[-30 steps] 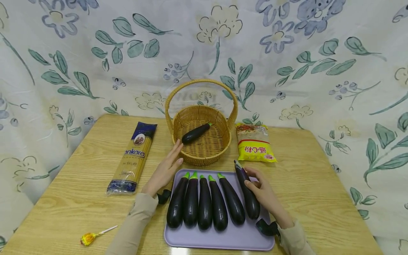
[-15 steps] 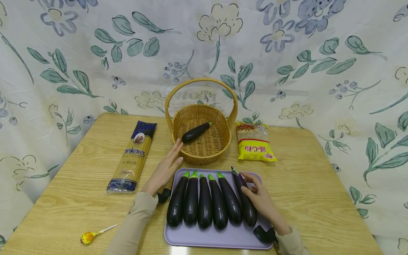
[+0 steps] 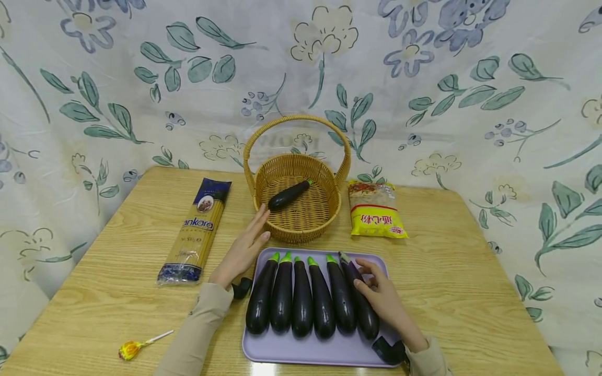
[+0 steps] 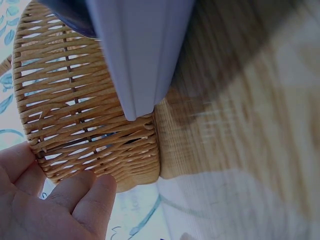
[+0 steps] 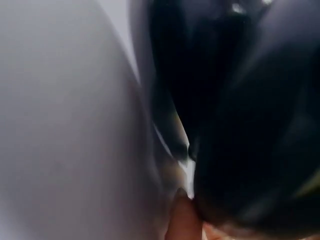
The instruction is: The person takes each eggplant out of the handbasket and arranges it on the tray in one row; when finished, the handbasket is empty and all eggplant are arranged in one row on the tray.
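Note:
Several dark purple eggplants with green stems lie side by side on a lilac tray [image 3: 305, 354]. My right hand [image 3: 384, 298] holds the rightmost eggplant [image 3: 362, 303], thumb on its upper side and fingers along its right. That eggplant rests close against its neighbour [image 3: 340, 297]. In the right wrist view the dark eggplant skin [image 5: 240, 125] fills the right side, with a fingertip below it. My left hand [image 3: 241, 253] rests with extended fingers against the wicker basket [image 3: 301, 230]. One smaller eggplant [image 3: 289, 196] lies inside the basket. The left wrist view shows fingertips at the basket's woven wall [image 4: 85, 125].
Left of the basket lies a spaghetti packet [image 3: 195, 235]. A yellow pasta bag [image 3: 378, 211] is to its right. A lollipop [image 3: 134, 349] lies at the front left of the wooden table [image 3: 470, 292]. Behind hangs a floral curtain [image 3: 301, 62].
My right hand has moved the rightmost eggplant leftward and toward me, against its neighbour, which has straightened slightly. My left hand stays at the basket.

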The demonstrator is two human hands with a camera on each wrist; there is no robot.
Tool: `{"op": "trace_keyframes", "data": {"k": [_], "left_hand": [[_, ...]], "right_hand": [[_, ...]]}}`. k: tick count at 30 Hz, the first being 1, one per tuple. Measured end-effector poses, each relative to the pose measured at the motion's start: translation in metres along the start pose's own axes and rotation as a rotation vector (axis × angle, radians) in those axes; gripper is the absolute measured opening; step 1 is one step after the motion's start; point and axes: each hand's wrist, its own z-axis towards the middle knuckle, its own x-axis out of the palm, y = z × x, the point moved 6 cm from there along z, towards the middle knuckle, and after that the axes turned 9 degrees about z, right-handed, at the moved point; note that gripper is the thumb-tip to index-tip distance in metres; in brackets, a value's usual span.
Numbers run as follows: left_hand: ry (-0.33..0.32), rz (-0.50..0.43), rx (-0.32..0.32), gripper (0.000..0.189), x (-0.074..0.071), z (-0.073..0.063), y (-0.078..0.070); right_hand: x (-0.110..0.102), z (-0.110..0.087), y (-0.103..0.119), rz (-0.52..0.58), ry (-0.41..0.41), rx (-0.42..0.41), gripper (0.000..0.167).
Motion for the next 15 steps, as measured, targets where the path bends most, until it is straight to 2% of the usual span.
{"op": "trace_keyframes", "data": {"k": [9,15], "left_hand": [[-0.001,-0.003,0.000,0.058,-0.0007,-0.0006,-0.0006],[0.006,-0.003,0.006,0.058,-0.0002,-0.0005,-0.0009]], "right_hand": [[0.0039,-0.0018,0.0023,-0.128,-0.012,-0.090,0.043],[0.0024,-0.0010,0.0018,-0.135,0.003,-0.082,0.042]]}}
